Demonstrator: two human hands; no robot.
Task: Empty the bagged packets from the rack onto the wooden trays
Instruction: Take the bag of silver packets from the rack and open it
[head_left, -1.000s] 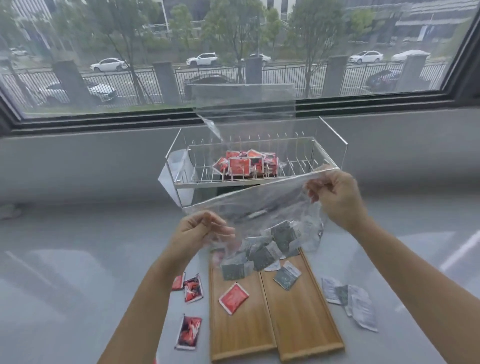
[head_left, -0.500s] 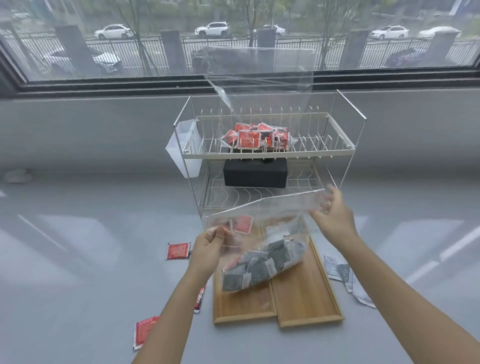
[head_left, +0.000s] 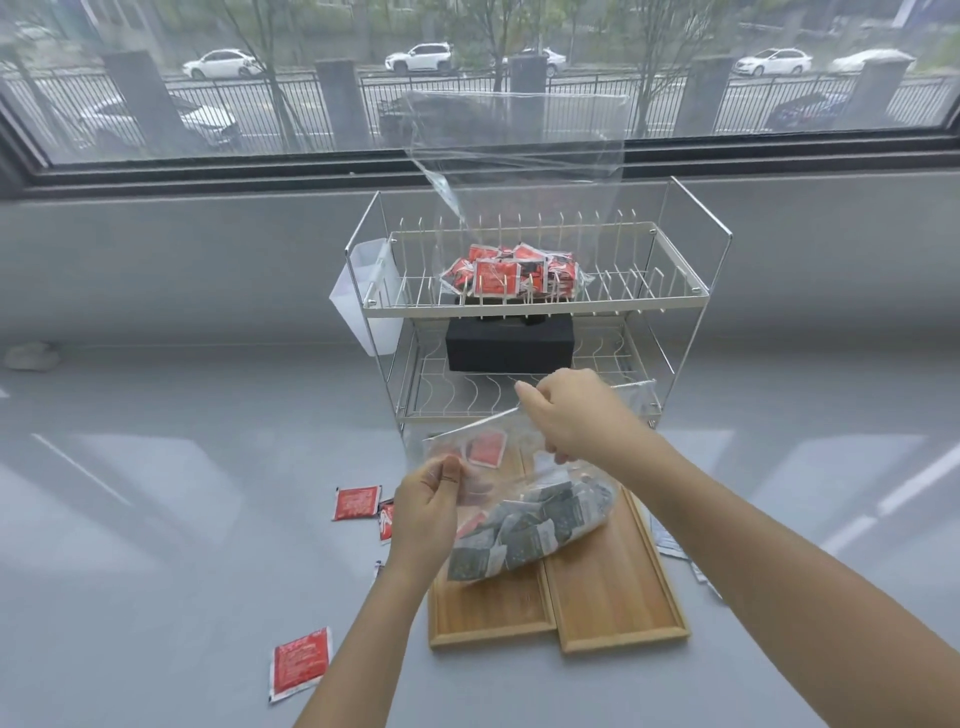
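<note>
Two wooden trays (head_left: 613, 597) side by side at 6 o'clock of one two-tier wire rack (head_left: 535, 306). Two clear bags: one of grey packets (head_left: 530, 525) over the trays, one of red packets (head_left: 514, 275) on the top tier at 12. One black box (head_left: 509, 349) on the lower tier. Three loose red packets clear at 9 o'clock of the trays (head_left: 356, 502), a fourth partly hidden. Two hands.
</note>
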